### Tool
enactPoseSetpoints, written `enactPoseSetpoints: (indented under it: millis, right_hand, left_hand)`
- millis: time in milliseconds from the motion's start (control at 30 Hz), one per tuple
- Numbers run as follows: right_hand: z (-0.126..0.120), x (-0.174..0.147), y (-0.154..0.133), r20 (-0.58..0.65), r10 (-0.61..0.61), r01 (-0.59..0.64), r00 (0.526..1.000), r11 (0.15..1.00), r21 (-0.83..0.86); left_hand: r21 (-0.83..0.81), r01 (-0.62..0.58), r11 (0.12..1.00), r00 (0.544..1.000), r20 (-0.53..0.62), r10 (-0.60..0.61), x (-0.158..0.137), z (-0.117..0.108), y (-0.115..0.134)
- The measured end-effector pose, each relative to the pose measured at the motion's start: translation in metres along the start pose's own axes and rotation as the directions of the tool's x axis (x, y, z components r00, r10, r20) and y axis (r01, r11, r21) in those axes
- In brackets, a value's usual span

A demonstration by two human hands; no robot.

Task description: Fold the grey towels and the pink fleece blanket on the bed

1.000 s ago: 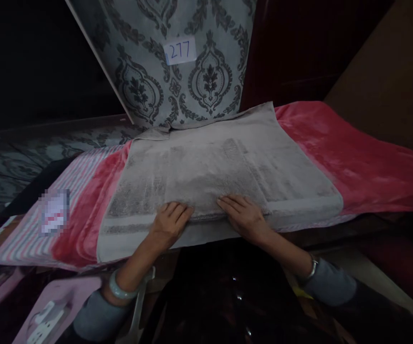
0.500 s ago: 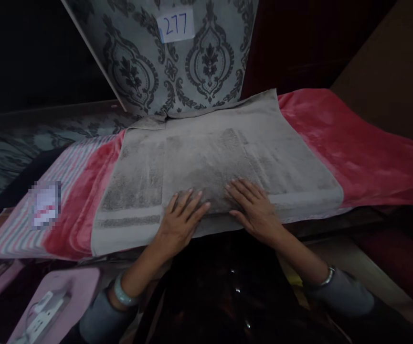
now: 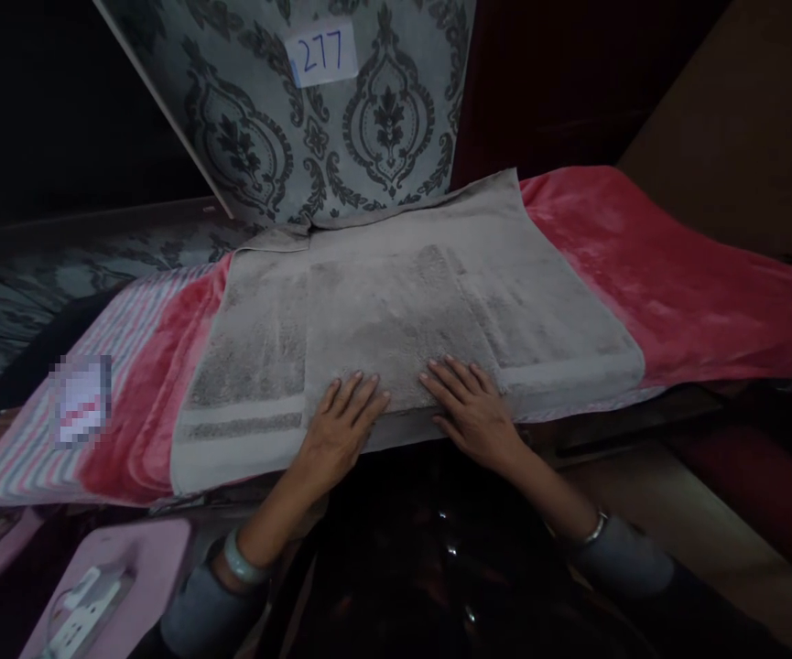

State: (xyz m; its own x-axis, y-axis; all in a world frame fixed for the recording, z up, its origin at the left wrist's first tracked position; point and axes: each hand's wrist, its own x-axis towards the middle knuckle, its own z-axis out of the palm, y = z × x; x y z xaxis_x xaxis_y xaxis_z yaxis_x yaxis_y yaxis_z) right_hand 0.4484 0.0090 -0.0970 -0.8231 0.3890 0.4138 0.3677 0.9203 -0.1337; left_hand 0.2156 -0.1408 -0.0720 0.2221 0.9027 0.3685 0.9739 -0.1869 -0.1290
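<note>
A grey towel (image 3: pixel 374 302) lies spread over a red plush blanket (image 3: pixel 594 247), its far left corner folded over. My left hand (image 3: pixel 341 426) rests flat on the towel's near edge, fingers spread. Beside it, to the right, my right hand (image 3: pixel 472 407) also lies palm down on the near edge with its fingers stretched out. Neither hand grips anything. The towel's pile shows darker and lighter brushed patches, and its near edge hangs a little over the front.
Striped cloth (image 3: pixel 31 439) covers the left end, with a blurred-out item on it. A power strip (image 3: pixel 86 609) sits on a pink stool (image 3: pixel 152 558) at lower left. Behind stands a patterned wall (image 3: pixel 327 137) bearing a paper marked 277 (image 3: pixel 321 52).
Both hands have slid slightly towards me along the towel and remain flat. The whole view has shifted a little, so the scene sits further left.
</note>
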Motion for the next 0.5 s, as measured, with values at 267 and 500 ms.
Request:
enactPoseSetpoints:
  millis: [267,500]
  right_hand:
    - [-0.002,0.011,-0.016,-0.038,0.040,-0.040,0.998,0.999,0.022]
    - [0.018,0.011,-0.019,-0.169,-0.065,0.075,0.983,0.996,0.052]
  left_hand:
    - [0.040,0.001,0.999,0.994,-0.111,0.004,-0.003,-0.008,-0.009]
    - [0.031,-0.037,0.999,0.982,-0.184,0.042,-0.011,-0.001,-0.007]
